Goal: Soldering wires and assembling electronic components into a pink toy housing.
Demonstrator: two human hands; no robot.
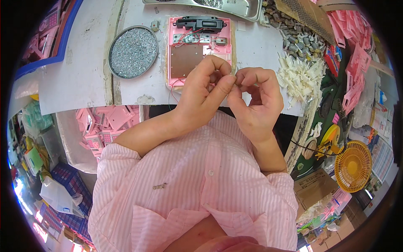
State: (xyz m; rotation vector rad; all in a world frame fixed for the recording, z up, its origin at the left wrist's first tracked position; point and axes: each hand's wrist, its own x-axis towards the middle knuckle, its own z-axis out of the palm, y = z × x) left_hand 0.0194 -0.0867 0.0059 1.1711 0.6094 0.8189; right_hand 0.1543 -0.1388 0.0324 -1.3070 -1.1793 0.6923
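My left hand [208, 90] and my right hand [258, 98] meet at the fingertips, thumbs and forefingers pinched together. Whatever they pinch is too small or hidden to make out. Just beyond them lies an opened pink plastic housing [171, 50] on the table. Across its far end sits a black plastic part [199, 24], with a metal strip and red wires [191, 38] below it. A brown board [184, 59] fills the middle of the housing, partly covered by my left hand. Thin wires hang from the near left corner of the housing.
Left of the housing stands a round metal dish [133, 52] full of small screws. A metal tray [226, 9] lies at the back. White plastic pieces [300, 77] and small grey motors [302, 44] are heaped at right. Below the table edge, a box [75, 147] holds pink panels [121, 117].
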